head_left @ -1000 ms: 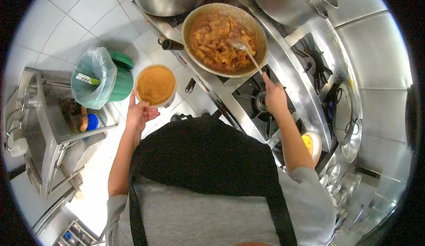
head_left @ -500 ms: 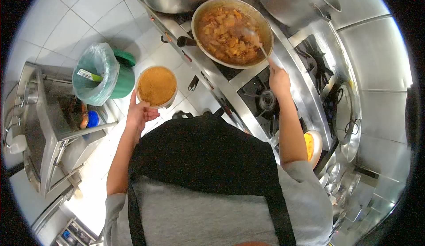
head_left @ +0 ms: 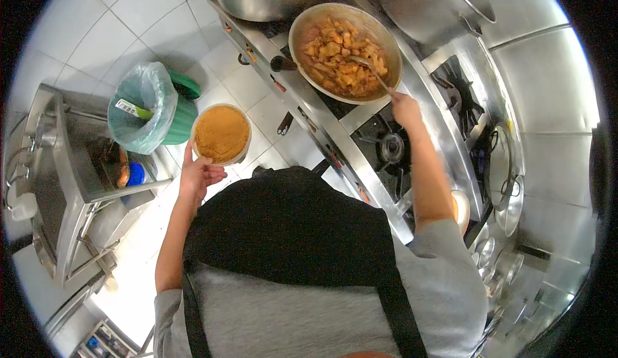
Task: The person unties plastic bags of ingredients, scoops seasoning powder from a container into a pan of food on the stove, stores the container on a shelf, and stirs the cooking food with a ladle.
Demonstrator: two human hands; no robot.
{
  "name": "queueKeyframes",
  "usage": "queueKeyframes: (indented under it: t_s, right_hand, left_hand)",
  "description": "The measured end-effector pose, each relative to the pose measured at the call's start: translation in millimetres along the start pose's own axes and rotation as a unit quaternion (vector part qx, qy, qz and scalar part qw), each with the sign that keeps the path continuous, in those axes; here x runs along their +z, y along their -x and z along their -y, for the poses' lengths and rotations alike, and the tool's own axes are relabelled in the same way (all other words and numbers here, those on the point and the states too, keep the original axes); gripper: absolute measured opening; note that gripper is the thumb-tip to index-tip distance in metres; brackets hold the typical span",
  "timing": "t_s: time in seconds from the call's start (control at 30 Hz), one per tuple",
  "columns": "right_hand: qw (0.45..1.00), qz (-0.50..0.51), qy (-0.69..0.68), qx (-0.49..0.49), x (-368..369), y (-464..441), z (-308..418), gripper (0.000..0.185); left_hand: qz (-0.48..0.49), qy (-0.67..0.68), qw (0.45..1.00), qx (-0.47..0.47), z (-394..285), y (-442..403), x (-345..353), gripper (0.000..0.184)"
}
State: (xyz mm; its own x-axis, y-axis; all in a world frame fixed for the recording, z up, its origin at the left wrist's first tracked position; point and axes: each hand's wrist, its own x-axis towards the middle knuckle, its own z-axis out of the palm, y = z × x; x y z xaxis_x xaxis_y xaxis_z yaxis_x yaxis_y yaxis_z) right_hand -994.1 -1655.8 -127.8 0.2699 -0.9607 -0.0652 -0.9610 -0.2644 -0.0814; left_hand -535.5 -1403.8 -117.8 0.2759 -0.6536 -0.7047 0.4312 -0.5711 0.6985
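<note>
1. The steel stove (head_left: 360, 117) runs along the person's right, bearing the pan.
2. The wide pan (head_left: 360, 17) sits on it, beside a bare burner (head_left: 391, 147), with browned chunks (head_left: 341, 44) inside.
3. The round tub (head_left: 241, 156), nearly full of orange-brown powder (head_left: 222, 132), is held above the floor, well apart from the pan.
4. The left hand (head_left: 201, 176) grips the tub's near side.
5. The right hand (head_left: 406, 109) is clamped around the spoon's handle near the pan's rim.
6. The spoon (head_left: 373, 71) has its head among the chunks.
</note>
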Motion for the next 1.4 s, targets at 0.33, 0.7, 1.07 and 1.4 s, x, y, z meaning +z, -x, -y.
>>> queueKeyframes:
  t_s: [0.33, 0.7, 1.07, 1.4]
  right_hand:
    - [0.980, -0.022, -0.183, 0.079, -43, 2, -53, 0.031]
    - [0.980, -0.025, -0.012, -0.195, 38, -49, -92, 0.043]
    - [0.920, -0.191, -0.237, -0.248, -114, 25, 341, 0.027]
    - [0.749, 0.173, -0.198, -0.608, 5, 194, 702, 0.022]
  left_hand:
    - [-0.076, 0.111, 0.991, 0.019, 37, 44, -22, 0.073]
    - [-0.212, 0.280, 0.929, 0.116, 74, 153, -88, 0.073]
    - [-0.322, 0.405, 0.831, 0.205, 156, 306, -218, 0.081]
    - [-0.552, 0.510, 0.617, 0.235, 265, 505, -288, 0.077]
